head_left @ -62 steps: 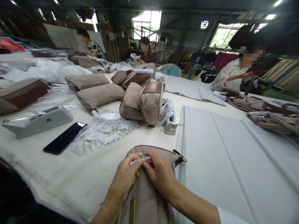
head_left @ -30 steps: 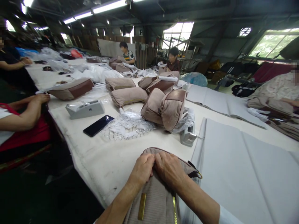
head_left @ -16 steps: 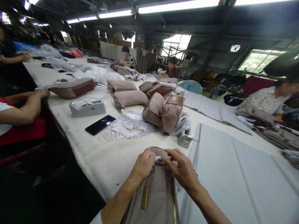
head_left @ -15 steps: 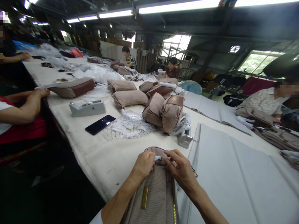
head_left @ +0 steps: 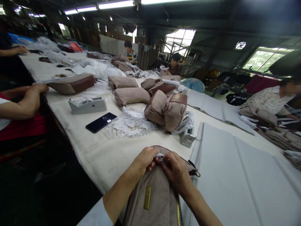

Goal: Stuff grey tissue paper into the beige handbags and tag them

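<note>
A taupe corduroy bag [head_left: 160, 194] lies lengthwise in front of me, with a gold plate [head_left: 147, 197] on its face and a gold zip [head_left: 178, 212] down its right side. At its far end, my left hand [head_left: 146, 159] is closed, gripping a small white wrapping [head_left: 159, 155]. Fingers bent, my right hand [head_left: 174, 168] pinches at the other end of that wrapping; its fingertips partly hide what is beneath. A gold ring [head_left: 198, 173] on a dark tab sticks out right of the bag.
Stuffed taupe bags [head_left: 166, 110] lie beyond, beside a tape dispenser [head_left: 187, 138]. A second grey dispenser [head_left: 88, 105] and a black phone [head_left: 101, 122] are at left. White sheets [head_left: 225, 163] cover the right side. A co-worker's arm [head_left: 30, 100] reaches in from the left; others sit farther off.
Both hands have drawn closer together at the white wrapping. The right fingers have curled inward and lower, and more of the dark tab with the ring shows. The view has shifted slightly.
</note>
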`<control>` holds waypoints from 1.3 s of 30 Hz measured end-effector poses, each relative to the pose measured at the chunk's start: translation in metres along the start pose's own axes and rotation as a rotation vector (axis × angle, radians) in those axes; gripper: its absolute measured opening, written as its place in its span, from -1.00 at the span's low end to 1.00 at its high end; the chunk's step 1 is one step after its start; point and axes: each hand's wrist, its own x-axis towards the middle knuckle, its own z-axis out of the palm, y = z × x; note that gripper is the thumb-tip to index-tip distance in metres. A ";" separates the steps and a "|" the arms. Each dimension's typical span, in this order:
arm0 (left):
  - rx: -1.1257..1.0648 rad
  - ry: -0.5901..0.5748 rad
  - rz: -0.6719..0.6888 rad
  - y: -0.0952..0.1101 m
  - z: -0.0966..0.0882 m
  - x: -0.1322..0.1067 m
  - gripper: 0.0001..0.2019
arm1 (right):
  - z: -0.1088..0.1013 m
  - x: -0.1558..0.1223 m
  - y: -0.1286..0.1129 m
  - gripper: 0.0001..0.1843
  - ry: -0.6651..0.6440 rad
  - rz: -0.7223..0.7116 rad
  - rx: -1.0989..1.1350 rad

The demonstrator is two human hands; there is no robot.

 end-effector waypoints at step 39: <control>0.687 -0.022 0.820 -0.026 -0.017 -0.004 -0.74 | -0.021 0.053 0.045 -0.59 -0.645 0.672 1.142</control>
